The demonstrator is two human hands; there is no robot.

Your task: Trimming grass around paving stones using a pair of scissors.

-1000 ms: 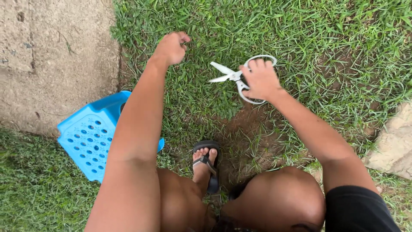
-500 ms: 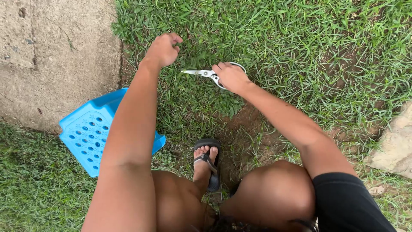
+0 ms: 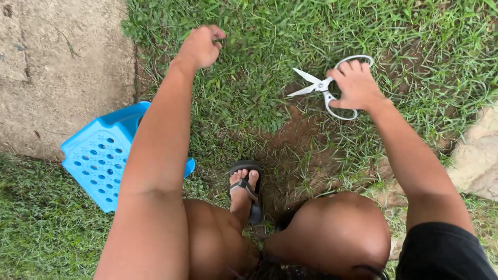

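The person squats low over the lawn, both arms stretched out ahead. The right hand [image 3: 358, 85] has its grip threaded through the looped white handles of a pair of scissors [image 3: 324, 85] — fingers over the upper loop, thumb by the lower one — and the two blades stand spread in a V pointing towards nine o'clock. The scissors sit at about one o'clock from the knees, their tips hovering just above the grass [image 3: 290, 31] at the edge of a bare patch of brown soil [image 3: 290, 140].

The left hand [image 3: 201, 45] is out at about eleven o'clock, its grip curled shut into a loose fist with the fingertips pressed together over the turf; whether any blades of grass are pinched inside it I cannot tell. The two hands are well apart, with green grass between them.

Below the left forearm, at about nine o'clock, a blue plastic stool [image 3: 98, 161] with a perforated top stands on the grass, just beside the edge of a concrete slab [image 3: 57, 67]. Between the knees a foot in a black sandal [image 3: 247, 192] rests on the soil. At three o'clock, a pale stone [image 3: 474, 158] lies at the edge of the view.
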